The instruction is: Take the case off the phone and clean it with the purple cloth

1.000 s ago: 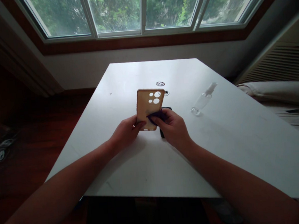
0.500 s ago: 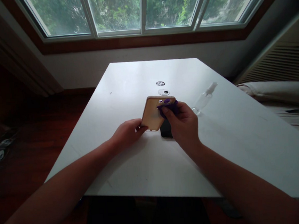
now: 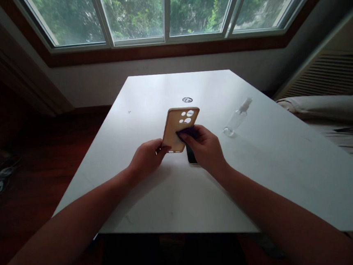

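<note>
My left hand (image 3: 149, 155) pinches the lower left corner of a yellowish, see-through phone case (image 3: 172, 126), tilted up above the table. The case has several round camera holes near its top edge. Between the fingers of my right hand (image 3: 207, 146) is a dark purple cloth (image 3: 189, 132), pressed against the inner face of the case. A black phone (image 3: 191, 156) lies on the table beneath, partly hidden by the case and my right hand.
On the white table (image 3: 140, 210), a clear spray bottle (image 3: 237, 117) lies on its side to the right. A round patterned disc (image 3: 187, 100) sits beyond the case. A window spans the far wall, and a cushioned seat (image 3: 325, 107) stands at the right.
My right hand has slid the cloth down the case, away from the camera holes, which now show fully. The case is tipped more upright and covers a second disc.
</note>
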The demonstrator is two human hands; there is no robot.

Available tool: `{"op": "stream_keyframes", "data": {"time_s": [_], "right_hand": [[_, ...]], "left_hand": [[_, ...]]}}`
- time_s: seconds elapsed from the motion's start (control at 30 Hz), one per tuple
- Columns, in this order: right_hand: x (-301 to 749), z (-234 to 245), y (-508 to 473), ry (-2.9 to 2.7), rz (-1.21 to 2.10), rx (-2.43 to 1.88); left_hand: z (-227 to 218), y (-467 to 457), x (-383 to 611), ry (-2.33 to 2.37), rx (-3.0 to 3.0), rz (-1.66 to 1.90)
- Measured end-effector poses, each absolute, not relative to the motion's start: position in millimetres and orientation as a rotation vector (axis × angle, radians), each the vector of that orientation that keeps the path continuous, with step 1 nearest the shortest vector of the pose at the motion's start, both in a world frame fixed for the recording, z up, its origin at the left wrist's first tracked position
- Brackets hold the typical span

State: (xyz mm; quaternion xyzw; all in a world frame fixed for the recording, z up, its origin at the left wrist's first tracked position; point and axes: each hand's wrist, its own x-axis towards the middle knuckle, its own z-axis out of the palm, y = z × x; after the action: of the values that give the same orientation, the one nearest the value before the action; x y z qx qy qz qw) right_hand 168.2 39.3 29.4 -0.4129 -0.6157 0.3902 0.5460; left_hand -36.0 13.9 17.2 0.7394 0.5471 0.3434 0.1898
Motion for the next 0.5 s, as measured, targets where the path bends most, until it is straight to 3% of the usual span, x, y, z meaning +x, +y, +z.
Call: {"op": "stream_keyframes", "data": {"time_s": [0.23, 0.5], "right_hand": [[165.1, 23.8, 34.3, -1.609, 1.034, -0.93], [166.5, 26.8, 32.7, -1.62, 1.001, -0.964]], "left_hand": [[22.7, 11.6, -32.2, 1.465, 1.899, 1.263], [23.7, 13.7, -33.7, 1.419, 1.858, 1.287]]}}
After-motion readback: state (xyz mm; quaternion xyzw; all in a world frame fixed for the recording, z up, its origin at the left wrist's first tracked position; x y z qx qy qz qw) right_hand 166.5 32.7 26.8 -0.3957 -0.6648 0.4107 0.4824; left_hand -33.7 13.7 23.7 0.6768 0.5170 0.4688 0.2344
